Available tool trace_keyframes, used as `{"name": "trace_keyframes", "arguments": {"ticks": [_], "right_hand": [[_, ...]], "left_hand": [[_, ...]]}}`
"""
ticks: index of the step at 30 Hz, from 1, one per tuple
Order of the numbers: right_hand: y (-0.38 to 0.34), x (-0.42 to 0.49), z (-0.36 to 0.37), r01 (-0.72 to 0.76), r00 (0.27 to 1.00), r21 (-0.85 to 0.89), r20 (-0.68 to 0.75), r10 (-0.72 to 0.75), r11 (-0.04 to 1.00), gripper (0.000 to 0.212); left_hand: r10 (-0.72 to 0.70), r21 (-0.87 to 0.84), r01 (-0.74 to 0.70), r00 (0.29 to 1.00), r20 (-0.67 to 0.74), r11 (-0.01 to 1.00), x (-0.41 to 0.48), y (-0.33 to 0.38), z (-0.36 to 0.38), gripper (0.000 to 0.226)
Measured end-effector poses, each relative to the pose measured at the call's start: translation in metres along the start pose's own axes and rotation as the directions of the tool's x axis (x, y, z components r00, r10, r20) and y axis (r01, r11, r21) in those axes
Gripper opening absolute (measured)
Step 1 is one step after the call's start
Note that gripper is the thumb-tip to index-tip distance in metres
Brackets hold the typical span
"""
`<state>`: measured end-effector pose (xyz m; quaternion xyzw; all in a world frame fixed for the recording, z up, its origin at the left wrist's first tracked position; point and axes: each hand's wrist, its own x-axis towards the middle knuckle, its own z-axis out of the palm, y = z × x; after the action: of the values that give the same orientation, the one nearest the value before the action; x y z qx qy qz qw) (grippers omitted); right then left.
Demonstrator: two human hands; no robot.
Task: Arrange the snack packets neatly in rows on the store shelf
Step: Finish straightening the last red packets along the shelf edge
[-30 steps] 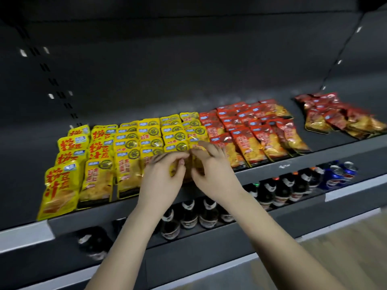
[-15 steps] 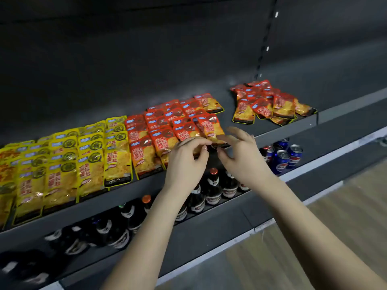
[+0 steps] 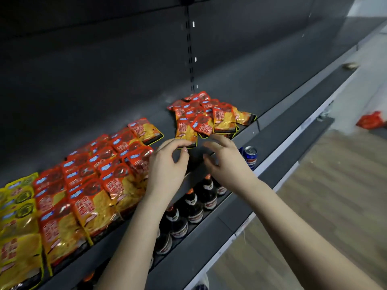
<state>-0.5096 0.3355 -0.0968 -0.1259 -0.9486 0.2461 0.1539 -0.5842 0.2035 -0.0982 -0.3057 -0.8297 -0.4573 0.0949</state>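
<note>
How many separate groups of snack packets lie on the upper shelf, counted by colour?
Red: 2, the neat rows of red foil snack packets and the loose pile of red foil snack packets.
Yellow: 1, the block of yellow foil snack packets.
Total: 3 groups.

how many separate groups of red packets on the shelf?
2. Tidy rows left of the left hand, next to the yellow packets; a loose heap just ahead of the right hand. More may lie out of frame.
</note>
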Motion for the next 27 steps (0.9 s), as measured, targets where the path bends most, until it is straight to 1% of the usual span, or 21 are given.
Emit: {"name": "trace_keyframes", "arguments": {"ticks": [4,8,10,12,15,18,21,22,24,27], "right_hand": [[0.003,0.044,-0.004,-0.012,0.999,0.03,0.036,0.011,0.999,0.041],[-0.004,0.092,0.0,0.025,0.999,0.024,0.036,-0.026,0.999,0.04],[-0.007,0.112,0.005,0.033,0.998,0.026,0.061,-0.034,0.999,0.043],[-0.005,0.128,0.011,0.039,0.992,-0.001,0.118,-0.039,0.999,0.046],[0.005,0.146,0.019,0.054,0.973,-0.053,0.228,-0.041,0.997,0.049],[0.019,0.16,0.02,0.122,0.941,-0.115,0.329,-0.078,0.986,0.055],[0.03,0.175,0.018,0.203,0.912,-0.098,0.38,-0.152,0.974,0.058],[0.032,0.18,0.018,0.225,0.902,-0.091,0.397,-0.172,0.97,0.061],[0.039,0.187,0.015,0.264,0.88,-0.094,0.43,-0.2,0.96,0.068],[0.053,0.188,0.011,0.331,0.844,-0.102,0.478,-0.246,0.938,0.075]], "left_hand": [[-0.024,-0.002,0.024,0.999,0.034,1.0,0.041,-0.008,0.007,0.022],[-0.065,0.071,0.06,0.995,0.077,0.996,0.081,-0.02,0.001,0.021],[-0.097,0.094,0.087,0.989,0.112,0.992,0.094,-0.028,-0.001,0.022],[-0.155,0.154,0.129,0.973,0.168,0.98,0.101,-0.034,-0.002,0.024],[-0.227,0.286,0.156,0.945,0.235,0.946,0.109,-0.039,-0.005,0.03],[-0.294,0.367,0.194,0.925,0.241,0.91,0.114,-0.037,-0.007,0.036],[-0.393,0.437,0.262,0.887,0.242,0.861,0.122,-0.039,0.002,0.041],[-0.43,0.44,0.296,0.87,0.243,0.848,0.125,-0.039,0.007,0.045],[-0.497,0.394,0.384,0.834,0.24,0.835,0.128,-0.038,0.019,0.056],[-0.546,0.309,0.476,0.812,0.207,0.824,0.129,-0.035,0.037,0.067]]}}
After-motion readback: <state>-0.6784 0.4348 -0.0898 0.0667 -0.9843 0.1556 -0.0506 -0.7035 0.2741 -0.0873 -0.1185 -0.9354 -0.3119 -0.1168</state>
